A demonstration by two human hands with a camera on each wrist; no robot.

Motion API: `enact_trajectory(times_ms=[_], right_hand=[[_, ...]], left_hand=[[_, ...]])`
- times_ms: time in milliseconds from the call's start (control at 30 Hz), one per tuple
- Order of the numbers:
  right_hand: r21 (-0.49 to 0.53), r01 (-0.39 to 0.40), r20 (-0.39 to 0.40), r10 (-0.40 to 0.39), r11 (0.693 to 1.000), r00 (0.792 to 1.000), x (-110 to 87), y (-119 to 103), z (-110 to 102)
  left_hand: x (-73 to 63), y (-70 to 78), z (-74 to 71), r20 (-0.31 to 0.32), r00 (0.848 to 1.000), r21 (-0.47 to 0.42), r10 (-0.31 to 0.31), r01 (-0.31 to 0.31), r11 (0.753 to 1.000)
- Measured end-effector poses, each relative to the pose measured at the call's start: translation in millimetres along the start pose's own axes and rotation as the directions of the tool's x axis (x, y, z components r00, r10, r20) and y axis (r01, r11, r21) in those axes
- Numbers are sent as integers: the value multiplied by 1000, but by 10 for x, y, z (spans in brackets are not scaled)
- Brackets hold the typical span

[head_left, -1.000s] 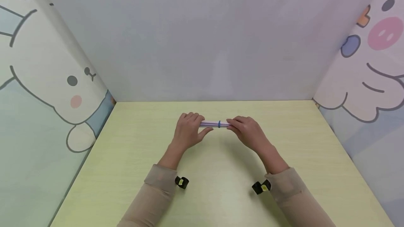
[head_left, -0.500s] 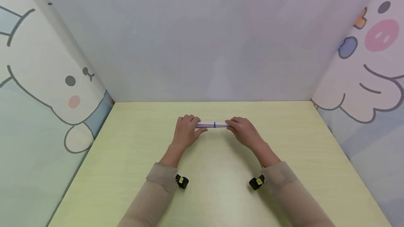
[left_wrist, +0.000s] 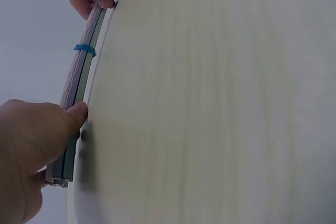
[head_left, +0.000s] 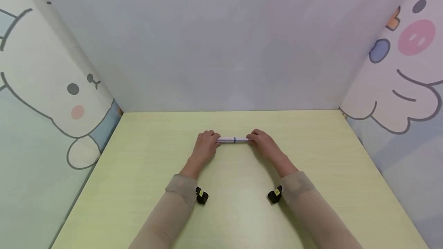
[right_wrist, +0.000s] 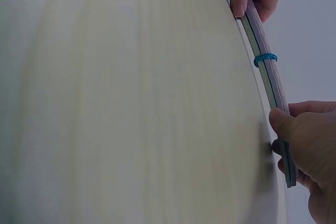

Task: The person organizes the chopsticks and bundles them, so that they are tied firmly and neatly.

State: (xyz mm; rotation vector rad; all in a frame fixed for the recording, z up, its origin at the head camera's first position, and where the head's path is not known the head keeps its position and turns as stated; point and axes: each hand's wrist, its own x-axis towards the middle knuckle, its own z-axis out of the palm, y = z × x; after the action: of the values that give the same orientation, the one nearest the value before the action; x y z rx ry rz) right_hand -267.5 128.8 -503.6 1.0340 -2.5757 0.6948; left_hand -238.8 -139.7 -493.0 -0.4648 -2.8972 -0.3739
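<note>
A slim, pale purple and greenish bundle of sticks [head_left: 226,140] spans sideways between the two hands in the head view. A blue rubber band [left_wrist: 85,49] is wrapped round it near the middle. My left hand [head_left: 205,146] grips its left end, the thumb pressed along one side and the cut ends showing below it in the left wrist view. At the other end, my right hand [head_left: 267,147] pinches it between thumb and fingers. In the right wrist view the sticks poke out a little past the right hand [right_wrist: 315,142]. The bundle is low over the table.
A pale wood-grain table [head_left: 235,203] spreads below the hands. Behind it rises a plain greyish wall [head_left: 221,49], with cartoon-printed panels [head_left: 38,72] on both sides. Each sleeve cuff has a small black wrist camera [head_left: 202,195].
Both hands have brought the bundle slightly down and nearer the body, closer to the table. My left thumb, earlier stretched out, has drawn in against the bundle. The right forearm has shifted left.
</note>
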Motion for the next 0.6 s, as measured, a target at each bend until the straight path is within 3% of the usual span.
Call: enact_trajectory(times_ms=[333,467,600], right_hand=[[-63,-13,6,13,998,1000,-28,2,2],[-66,-52,23,53,997,998,-36,-7,-13],[-93,-101,41,106,990,994,-44,-34,-46]], left_hand=[[-17,49,18,28,999,9,-21,21,1000],[-2,58,27,49,998,41,-36,34,999],[-16,61,20,28,999,52,-36,35,998]])
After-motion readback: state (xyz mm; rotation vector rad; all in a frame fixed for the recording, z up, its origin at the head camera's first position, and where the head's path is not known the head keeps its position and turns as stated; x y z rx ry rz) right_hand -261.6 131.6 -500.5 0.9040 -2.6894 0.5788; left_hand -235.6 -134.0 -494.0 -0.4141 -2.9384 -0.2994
